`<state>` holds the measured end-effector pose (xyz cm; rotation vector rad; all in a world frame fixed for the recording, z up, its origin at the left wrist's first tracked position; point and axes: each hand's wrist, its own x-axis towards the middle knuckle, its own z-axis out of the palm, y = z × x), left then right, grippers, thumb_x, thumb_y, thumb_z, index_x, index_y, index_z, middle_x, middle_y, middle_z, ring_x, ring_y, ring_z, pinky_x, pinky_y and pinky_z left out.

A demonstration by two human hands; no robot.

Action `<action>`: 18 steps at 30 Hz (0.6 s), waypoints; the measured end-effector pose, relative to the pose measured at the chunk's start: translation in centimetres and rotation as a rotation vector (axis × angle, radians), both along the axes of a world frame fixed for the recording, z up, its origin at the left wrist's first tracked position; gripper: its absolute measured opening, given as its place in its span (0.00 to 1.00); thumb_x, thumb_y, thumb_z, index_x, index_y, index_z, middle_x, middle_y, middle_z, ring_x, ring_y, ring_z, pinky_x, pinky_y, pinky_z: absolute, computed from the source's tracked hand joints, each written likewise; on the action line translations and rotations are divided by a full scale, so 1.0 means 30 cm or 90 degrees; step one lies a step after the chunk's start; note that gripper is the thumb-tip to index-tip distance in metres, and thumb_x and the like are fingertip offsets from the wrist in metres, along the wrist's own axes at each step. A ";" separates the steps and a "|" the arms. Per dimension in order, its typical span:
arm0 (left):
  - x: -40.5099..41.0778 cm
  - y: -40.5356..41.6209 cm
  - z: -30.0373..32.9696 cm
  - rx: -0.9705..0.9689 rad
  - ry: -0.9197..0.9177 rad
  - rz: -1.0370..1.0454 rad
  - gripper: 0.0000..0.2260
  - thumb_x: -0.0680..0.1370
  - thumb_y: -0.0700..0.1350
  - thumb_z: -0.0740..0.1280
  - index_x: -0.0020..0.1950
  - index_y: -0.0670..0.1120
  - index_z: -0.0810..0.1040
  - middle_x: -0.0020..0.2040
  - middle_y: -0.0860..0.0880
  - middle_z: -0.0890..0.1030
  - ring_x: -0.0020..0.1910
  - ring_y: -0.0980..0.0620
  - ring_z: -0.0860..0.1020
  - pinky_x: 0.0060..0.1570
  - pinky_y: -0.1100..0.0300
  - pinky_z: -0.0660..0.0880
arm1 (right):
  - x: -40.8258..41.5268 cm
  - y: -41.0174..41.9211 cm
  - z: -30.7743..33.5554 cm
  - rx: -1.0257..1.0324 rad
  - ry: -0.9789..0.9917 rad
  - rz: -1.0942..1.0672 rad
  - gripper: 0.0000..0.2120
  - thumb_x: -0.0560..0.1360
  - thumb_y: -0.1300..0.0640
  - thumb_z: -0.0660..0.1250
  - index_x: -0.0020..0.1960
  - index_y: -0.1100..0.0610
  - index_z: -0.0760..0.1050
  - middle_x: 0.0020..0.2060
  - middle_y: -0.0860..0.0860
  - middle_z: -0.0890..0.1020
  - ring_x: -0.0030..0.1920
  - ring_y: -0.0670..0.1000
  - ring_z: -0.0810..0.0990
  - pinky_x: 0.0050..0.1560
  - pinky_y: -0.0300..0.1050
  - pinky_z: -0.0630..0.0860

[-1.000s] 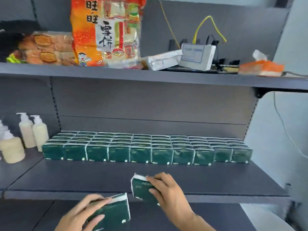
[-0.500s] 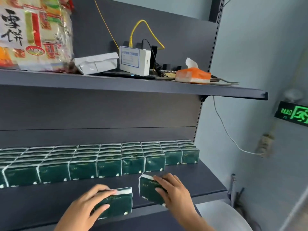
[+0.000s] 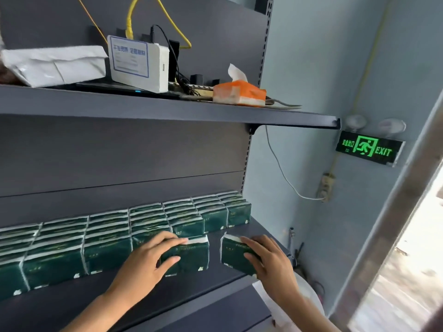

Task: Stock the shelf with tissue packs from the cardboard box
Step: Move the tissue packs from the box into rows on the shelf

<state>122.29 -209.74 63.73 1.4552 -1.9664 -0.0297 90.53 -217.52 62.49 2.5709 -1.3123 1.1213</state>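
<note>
Rows of dark green tissue packs fill the back of the grey middle shelf. My left hand grips one green pack, standing it on the shelf just in front of the rows, fingers over its top and thumb on its front. My right hand grips a second green pack near the shelf's right end, tilted slightly, apart from the rows. The cardboard box is out of view.
The upper shelf carries a white router box with cables, a white bag and an orange tissue box. A green exit sign hangs on the blue wall to the right. A white round object sits below the shelf's right end.
Both hands have carried their packs up and forward onto the shelf toward the rows. My view has swung right, so the left part of the shelf has left the frame.
</note>
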 end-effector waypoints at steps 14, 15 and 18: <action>-0.205 -0.392 -0.106 -0.010 0.026 0.050 0.16 0.76 0.58 0.70 0.64 0.65 0.77 0.60 0.70 0.74 0.28 0.58 0.75 0.35 0.71 0.73 | -0.206 -0.245 -0.082 0.027 0.017 -0.034 0.17 0.80 0.44 0.55 0.64 0.43 0.76 0.53 0.39 0.75 0.50 0.43 0.75 0.39 0.34 0.72; -0.218 -0.430 -0.114 -0.006 0.031 0.055 0.16 0.76 0.58 0.70 0.63 0.65 0.77 0.60 0.71 0.74 0.29 0.58 0.77 0.35 0.71 0.72 | -0.218 -0.271 -0.084 0.030 0.019 -0.029 0.16 0.80 0.45 0.56 0.64 0.43 0.76 0.53 0.39 0.75 0.50 0.43 0.75 0.39 0.34 0.72; -0.255 -0.539 -0.138 -0.018 0.039 0.068 0.15 0.75 0.55 0.73 0.61 0.63 0.80 0.57 0.69 0.76 0.37 0.61 0.79 0.42 0.72 0.71 | -0.250 -0.353 -0.085 0.033 0.026 -0.015 0.15 0.80 0.46 0.58 0.65 0.41 0.75 0.53 0.38 0.75 0.50 0.43 0.75 0.37 0.36 0.75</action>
